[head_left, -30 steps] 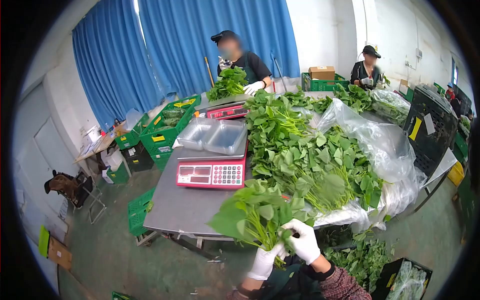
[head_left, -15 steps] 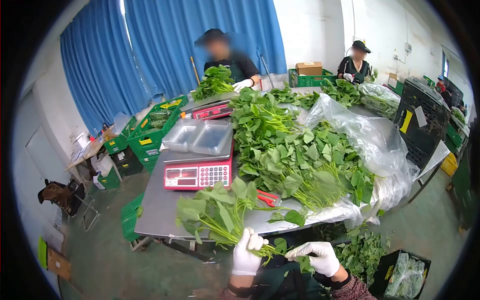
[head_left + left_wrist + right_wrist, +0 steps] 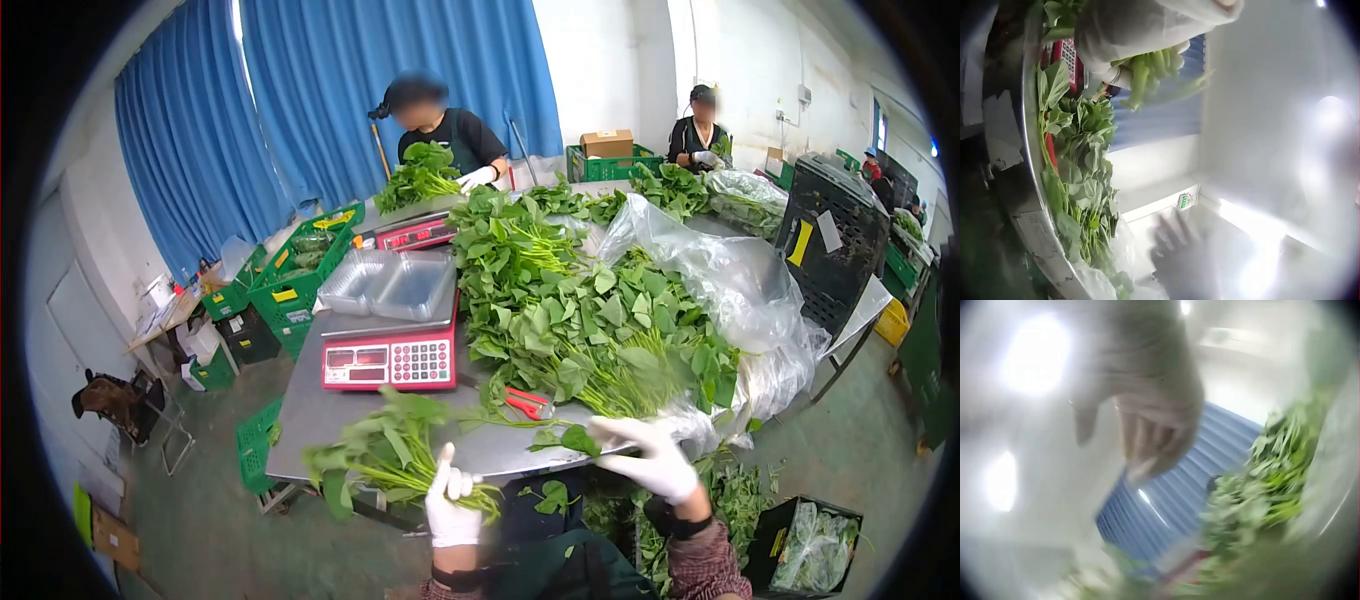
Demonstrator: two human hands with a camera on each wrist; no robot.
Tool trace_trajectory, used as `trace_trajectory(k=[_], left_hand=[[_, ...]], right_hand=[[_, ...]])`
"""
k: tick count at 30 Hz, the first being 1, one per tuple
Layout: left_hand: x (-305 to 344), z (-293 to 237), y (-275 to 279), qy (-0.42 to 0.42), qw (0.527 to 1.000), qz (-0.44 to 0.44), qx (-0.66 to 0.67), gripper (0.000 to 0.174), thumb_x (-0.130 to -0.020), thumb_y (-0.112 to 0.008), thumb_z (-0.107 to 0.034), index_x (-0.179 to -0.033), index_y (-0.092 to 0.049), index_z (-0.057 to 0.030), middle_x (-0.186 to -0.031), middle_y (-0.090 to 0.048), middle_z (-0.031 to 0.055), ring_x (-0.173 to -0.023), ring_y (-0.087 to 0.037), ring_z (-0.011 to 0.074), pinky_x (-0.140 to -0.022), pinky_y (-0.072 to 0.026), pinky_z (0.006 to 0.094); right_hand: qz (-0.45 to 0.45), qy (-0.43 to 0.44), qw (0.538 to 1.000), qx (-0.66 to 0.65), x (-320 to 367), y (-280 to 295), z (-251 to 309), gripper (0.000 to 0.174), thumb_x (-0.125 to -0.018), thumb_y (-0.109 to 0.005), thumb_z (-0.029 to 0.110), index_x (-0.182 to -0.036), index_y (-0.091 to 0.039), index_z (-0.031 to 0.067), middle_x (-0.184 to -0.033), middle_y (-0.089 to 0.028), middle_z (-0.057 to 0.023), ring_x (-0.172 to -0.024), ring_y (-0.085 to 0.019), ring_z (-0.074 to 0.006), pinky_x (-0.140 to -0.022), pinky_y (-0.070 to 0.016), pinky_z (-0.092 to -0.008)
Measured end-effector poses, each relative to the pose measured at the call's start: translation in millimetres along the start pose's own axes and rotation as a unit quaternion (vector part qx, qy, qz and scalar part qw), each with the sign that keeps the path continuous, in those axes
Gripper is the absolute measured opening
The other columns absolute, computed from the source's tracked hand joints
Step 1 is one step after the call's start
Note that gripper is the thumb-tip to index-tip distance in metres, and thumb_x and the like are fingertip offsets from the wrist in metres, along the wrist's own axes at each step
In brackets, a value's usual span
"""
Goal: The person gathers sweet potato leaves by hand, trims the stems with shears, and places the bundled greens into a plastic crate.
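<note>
My gloved left hand (image 3: 455, 505) grips a bunch of leafy green stems (image 3: 390, 450) just past the front table edge, leaves pointing left. In the left wrist view, cut stem ends (image 3: 1147, 72) stick out from that glove. Apart from it, to the right, my gloved right hand (image 3: 648, 458) is spread with nothing in it, beside the large pile of greens (image 3: 600, 330). The right wrist view shows the same hand (image 3: 1154, 419), blurred, fingers loosely extended. A loose leafy sprig (image 3: 550, 497) shows below the table edge, between my hands.
Red-handled cutters (image 3: 525, 402) lie on the metal table (image 3: 310, 430). Behind them a red scale (image 3: 390, 350) bears clear plastic trays (image 3: 385, 285). Plastic film (image 3: 740, 270) borders the pile at right. Two people work across the table. A black crate (image 3: 815, 550) stands on the floor.
My left hand has shifted left with the bunch. The right hand has left the stems, let go of a leaf and swung up to the right, its fingers spreading.
</note>
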State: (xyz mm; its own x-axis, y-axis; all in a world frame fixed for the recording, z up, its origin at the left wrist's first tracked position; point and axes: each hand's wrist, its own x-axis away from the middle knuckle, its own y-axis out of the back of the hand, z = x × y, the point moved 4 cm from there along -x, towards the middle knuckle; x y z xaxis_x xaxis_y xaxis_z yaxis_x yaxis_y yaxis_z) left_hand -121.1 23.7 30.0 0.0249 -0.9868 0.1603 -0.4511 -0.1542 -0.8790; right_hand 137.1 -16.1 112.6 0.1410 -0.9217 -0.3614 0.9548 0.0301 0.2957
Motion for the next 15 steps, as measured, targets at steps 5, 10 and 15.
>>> trace_trajectory(k=[5, 10, 15], left_hand=[[0, -1, 19, -0.005, 1.0, -0.013, -0.025, 0.015, -0.093, -0.049, -0.019, -0.103, -0.052, -0.0079, -0.053, -0.03, -0.0059, -0.049, -0.035, 0.008, -0.061, -0.0405, 0.0269], [2, 1, 25, 0.006, 0.998, -0.067, -0.021, 0.015, -0.09, -0.055, -0.019, -0.1, -0.052, -0.0089, -0.059, -0.037, -0.004, -0.055, -0.041, 0.0105, -0.066, -0.0421, 0.0297], [12, 12, 4, 0.0, 0.991, -0.07, -0.117, 0.02, -0.089, -0.055, -0.01, -0.108, -0.054, -0.0039, -0.098, -0.062, 0.0119, -0.064, -0.052, 0.0117, -0.068, -0.0483, 0.03]], right_hand=[[-0.005, 0.022, 0.822, 0.569, -51, -43, -50, 0.029, -0.069, -0.069, 0.033, -0.087, -0.069, 0.0103, -0.084, -0.059, -0.0079, -0.081, -0.054, -0.0232, -0.071, -0.0409, -0.0359], [-0.037, 0.093, 0.823, 0.559, -70, -62, -76, 0.021, -0.069, -0.069, 0.032, -0.068, -0.066, 0.0104, -0.069, -0.058, -0.0031, -0.072, -0.053, -0.0225, -0.066, -0.0388, -0.0359], [-0.166, 0.192, 0.895, 0.367, -48, -52, -20, 0.016, -0.067, -0.071, 0.023, -0.08, -0.069, 0.0133, -0.083, -0.063, 0.0009, -0.077, -0.056, -0.0194, -0.067, -0.0408, -0.0327]])
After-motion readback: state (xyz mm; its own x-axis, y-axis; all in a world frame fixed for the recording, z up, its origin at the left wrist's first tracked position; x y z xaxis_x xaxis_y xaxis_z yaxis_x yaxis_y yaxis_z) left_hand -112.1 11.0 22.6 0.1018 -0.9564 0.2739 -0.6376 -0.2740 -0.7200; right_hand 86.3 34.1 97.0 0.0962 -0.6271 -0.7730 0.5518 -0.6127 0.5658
